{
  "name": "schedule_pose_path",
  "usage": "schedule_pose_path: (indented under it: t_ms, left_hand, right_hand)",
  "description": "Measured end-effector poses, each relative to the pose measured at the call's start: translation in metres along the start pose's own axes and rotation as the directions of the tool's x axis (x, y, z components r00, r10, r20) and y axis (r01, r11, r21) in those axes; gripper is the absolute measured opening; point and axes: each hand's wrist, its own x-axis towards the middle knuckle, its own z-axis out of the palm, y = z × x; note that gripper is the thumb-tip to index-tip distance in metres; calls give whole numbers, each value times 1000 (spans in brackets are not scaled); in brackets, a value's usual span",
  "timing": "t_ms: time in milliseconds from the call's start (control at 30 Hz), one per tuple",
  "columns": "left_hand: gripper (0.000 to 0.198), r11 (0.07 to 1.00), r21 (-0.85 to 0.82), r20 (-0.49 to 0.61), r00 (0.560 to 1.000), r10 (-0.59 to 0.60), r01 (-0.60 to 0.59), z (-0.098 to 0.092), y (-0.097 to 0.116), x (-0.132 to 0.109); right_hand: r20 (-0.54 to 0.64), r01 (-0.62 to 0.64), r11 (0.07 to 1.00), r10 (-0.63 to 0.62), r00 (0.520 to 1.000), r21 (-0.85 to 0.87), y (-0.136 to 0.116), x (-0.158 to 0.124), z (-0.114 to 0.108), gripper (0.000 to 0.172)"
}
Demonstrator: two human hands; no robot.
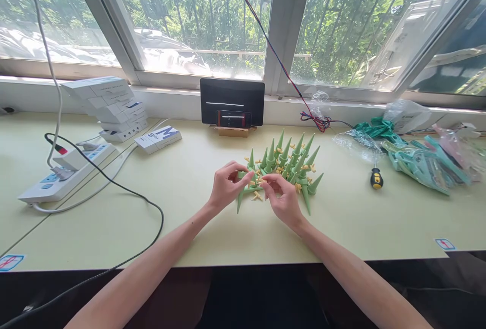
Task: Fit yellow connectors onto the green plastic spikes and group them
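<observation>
Several green pointed cones (271, 157) stand in a cluster on the table, with small yellow pieces (305, 168) among them. At the cluster's left end my left hand (229, 183) is closed, thumb and fingers pinching a green cone. My right hand (281, 198) is closed just to the right, its fingertips pinched on a small yellow piece (261, 182) near the left thumb. One loose yellow piece (257, 196) lies on the table below the two hands. A green cone (306, 198) points toward the front beside my right hand. The fingers partly hide what they grip.
A black tablet (232, 95) and a phone stand at the back. White boxes (114, 106) and a power strip (68, 172) are left, with a black cable (152, 200) crossing the table. A screwdriver (376, 178) and bagged green parts (417, 162) lie right.
</observation>
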Motion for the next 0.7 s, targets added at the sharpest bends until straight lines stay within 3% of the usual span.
schedule_pose_path:
  t_ms: [700]
  left_hand:
    - [26,999,32,35,999,2,-3,1,-2,-3]
  right_hand:
    - [67,27,999,-28,997,23,3,0,3,17]
